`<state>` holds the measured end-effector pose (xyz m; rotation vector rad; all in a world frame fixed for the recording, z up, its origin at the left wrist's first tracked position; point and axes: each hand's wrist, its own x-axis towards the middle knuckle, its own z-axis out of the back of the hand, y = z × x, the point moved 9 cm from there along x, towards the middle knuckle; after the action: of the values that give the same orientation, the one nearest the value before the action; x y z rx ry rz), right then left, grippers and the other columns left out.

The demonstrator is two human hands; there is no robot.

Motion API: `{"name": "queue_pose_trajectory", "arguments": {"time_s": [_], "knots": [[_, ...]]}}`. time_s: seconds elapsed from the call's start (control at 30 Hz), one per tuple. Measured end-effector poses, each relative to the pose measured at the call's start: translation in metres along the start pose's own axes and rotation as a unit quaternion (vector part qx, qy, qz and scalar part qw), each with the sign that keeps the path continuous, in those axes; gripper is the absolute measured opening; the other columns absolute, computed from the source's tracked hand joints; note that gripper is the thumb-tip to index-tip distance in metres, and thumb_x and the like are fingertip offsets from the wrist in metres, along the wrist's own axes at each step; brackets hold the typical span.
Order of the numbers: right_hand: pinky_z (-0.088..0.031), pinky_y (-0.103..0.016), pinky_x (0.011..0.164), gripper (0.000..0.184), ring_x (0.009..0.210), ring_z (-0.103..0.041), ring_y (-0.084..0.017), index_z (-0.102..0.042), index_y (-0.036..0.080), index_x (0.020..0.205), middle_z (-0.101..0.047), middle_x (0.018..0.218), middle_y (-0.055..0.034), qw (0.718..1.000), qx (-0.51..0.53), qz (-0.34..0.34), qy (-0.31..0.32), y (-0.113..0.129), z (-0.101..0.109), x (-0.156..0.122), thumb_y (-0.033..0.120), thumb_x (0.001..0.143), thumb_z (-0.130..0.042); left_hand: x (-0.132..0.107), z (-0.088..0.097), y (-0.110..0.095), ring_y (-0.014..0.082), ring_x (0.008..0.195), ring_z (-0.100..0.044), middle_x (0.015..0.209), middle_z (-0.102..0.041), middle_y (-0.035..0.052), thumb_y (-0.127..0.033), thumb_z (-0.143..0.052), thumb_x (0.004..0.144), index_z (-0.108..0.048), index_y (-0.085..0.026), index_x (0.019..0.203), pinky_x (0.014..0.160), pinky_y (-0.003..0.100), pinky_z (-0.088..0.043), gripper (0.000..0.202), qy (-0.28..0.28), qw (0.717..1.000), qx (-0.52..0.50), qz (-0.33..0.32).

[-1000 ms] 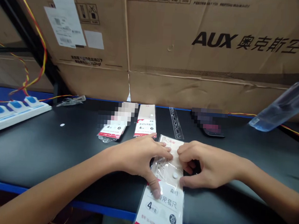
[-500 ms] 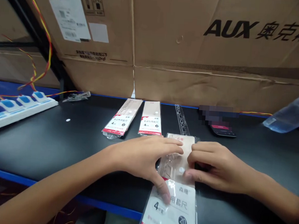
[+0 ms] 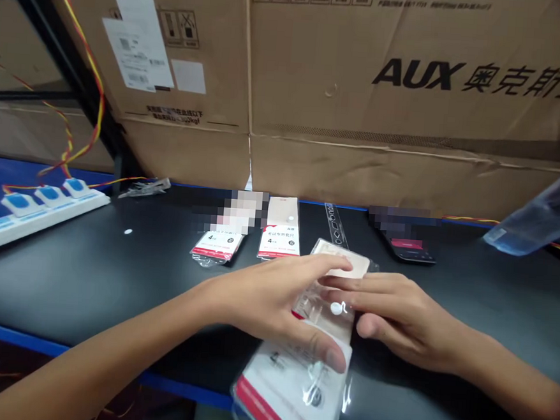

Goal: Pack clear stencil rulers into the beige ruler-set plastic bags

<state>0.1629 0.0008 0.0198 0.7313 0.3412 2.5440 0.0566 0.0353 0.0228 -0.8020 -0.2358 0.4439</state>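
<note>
Your packet (image 3: pixel 297 377) points lengthwise away and slightly right, red end nearest you; your left hand (image 3: pixel 274 296) spreads across it, your right hand (image 3: pixel 409 321) touches it, thumb apart.

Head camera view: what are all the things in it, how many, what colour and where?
Table: one, black with blue edge, across the middle
Near packet: one, white, beige, red, beneath the hands
Back packets: two, white and red, mid-table; left one partly blurred
Clear ruler: one, transparent, right of those
Phone: one, black, back right
Clear plastic item: one, bluish, far right
Power strip: one, white, far left
Plugs: three, blue-white, in it
Wires: several, red-yellow, both sides
Disc: one, white, left
Crumpled plastic: one, clear, back left
Post: one, black, upper left
Cardboard: count unclear, brown, behind
Left hand: one, bare, over near packet
Right hand: one, bare, at its right side
</note>
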Motion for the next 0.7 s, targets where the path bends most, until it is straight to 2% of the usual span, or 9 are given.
{"name": "queue_pose_trajectory", "arguments": {"time_s": [0.07,0.13,0.23,0.3,0.37,0.43,0.53,0.6,0.7], "knots": [[-0.053,-0.029,0.095,0.051,0.119,-0.065,-0.023,-0.05,0.02,0.145,-0.068,0.131,-0.0134,1.0,0.007,-0.008,0.028,0.003,-0.003,0.001,0.048,0.102,-0.045,0.0,0.0,-0.004,0.0316,0.143,-0.04,0.157,-0.04,0.0096,-0.049,-0.08,0.075,-0.032,-0.027,0.154,0.113,0.044,-0.038,0.095,-0.005,1.0,-0.026,-0.013],[-0.054,-0.03,0.091,0.057,0.111,-0.069,-0.022,-0.042,0.022,0.151,-0.068,0.13,-0.012,0.999,-0.003,-0.025,0.029,0.004,-0.002,0.001,0.051,0.101,-0.043,-0.001,0.006,-0.008,0.0303,0.148,-0.031,0.162,-0.031,0.0091,-0.048,-0.078,0.077,-0.036,-0.027,0.152,0.119,0.043,-0.03,0.088,-0.037,0.998,-0.045,-0.03],[-0.054,-0.031,0.093,0.063,0.112,-0.067,-0.022,-0.033,0.026,0.155,-0.064,0.136,-0.0102,0.998,-0.036,-0.045,0.008,0.002,0.005,0.0,0.042,0.098,-0.054,-0.002,0.023,-0.005,0.0283,0.153,-0.018,0.167,-0.017,0.0057,-0.043,-0.072,0.085,-0.045,-0.03,0.144,0.121,0.044,-0.027,0.067,-0.126,0.988,-0.091,-0.028],[-0.052,-0.033,0.097,0.07,0.122,-0.061,-0.024,-0.03,0.027,0.156,-0.057,0.144,-0.011,0.997,-0.057,-0.051,0.003,0.001,0.008,0.001,0.034,0.094,-0.062,-0.004,0.036,0.003,0.0272,0.153,-0.017,0.166,-0.018,0.0033,-0.038,-0.067,0.089,-0.048,-0.032,0.138,0.117,0.044,-0.034,0.053,-0.188,0.971,-0.147,-0.016],[-0.05,-0.034,0.101,0.073,0.128,-0.056,-0.025,-0.029,0.027,0.156,-0.049,0.15,-0.0113,0.996,-0.063,-0.058,0.006,-0.001,0.009,0.002,0.028,0.092,-0.064,-0.004,0.043,0.019,0.0281,0.151,-0.023,0.164,-0.024,0.0033,-0.035,-0.067,0.09,-0.048,-0.033,0.134,0.108,0.043,-0.046,0.048,-0.223,0.951,-0.216,0.018],[-0.048,-0.034,0.104,0.072,0.13,-0.053,-0.024,-0.03,0.029,0.156,-0.045,0.151,-0.0108,0.996,-0.061,-0.063,0.006,-0.002,0.009,0.004,0.025,0.092,-0.063,-0.003,0.042,0.038,0.0313,0.146,-0.034,0.16,-0.031,0.0073,-0.034,-0.071,0.086,-0.049,-0.031,0.131,0.095,0.042,-0.055,0.051,-0.222,0.932,-0.275,0.078],[-0.048,-0.033,0.104,0.071,0.129,-0.053,-0.023,-0.029,0.029,0.155,-0.048,0.147,-0.0104,0.997,-0.05,-0.064,0.004,-0.004,0.009,0.006,0.023,0.093,-0.062,0.0,0.036,0.059,0.0329,0.136,-0.049,0.151,-0.042,0.014,-0.032,-0.079,0.077,-0.052,-0.025,0.127,0.092,0.042,-0.055,0.057,-0.202,0.903,-0.344,0.156],[-0.049,-0.031,0.102,0.066,0.126,-0.054,-0.022,-0.033,0.028,0.153,-0.05,0.143,-0.0104,0.997,-0.044,-0.067,0.005,-0.006,0.008,0.005,0.022,0.093,-0.061,0.001,0.034,0.065,0.0313,0.132,-0.053,0.147,-0.045,0.0147,-0.023,-0.082,0.072,-0.054,-0.023,0.124,0.094,0.039,-0.054,0.059,-0.21,0.881,-0.387,0.172],[-0.051,-0.032,0.097,0.055,0.118,-0.058,-0.022,-0.044,0.025,0.146,-0.056,0.134,-0.0114,0.995,-0.058,-0.075,-0.006,-0.01,0.008,0.004,0.021,0.094,-0.059,0.002,0.033,0.07,0.0277,0.124,-0.06,0.147,-0.047,0.0145,-0.006,-0.078,0.064,-0.057,-0.021,0.12,0.084,0.031,-0.055,0.062,-0.238,0.844,-0.445,0.182]]}}
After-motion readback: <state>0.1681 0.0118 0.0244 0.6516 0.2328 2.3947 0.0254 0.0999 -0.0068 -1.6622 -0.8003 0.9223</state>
